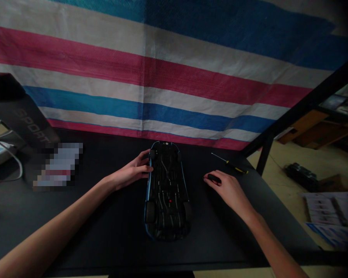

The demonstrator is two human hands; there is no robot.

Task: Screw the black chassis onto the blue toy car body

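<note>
A toy car with blue sides lies upside down on the black table, its dark underside and wheels facing up. My left hand holds the car's left side, thumb at the edge and the other fingers farther forward along it. To the right of the car, my right hand is close to the tabletop, with thumb and fingers closed on a small black piece. What kind of piece it is cannot be made out. Just beyond that hand lies a screwdriver with a yellow and black handle.
A dark bottle marked SPORT stands at the left, near a white power strip with a cable. A blurred-out flat item lies beside it. Striped sheeting hangs behind the black table; boxes and papers are on the floor at right.
</note>
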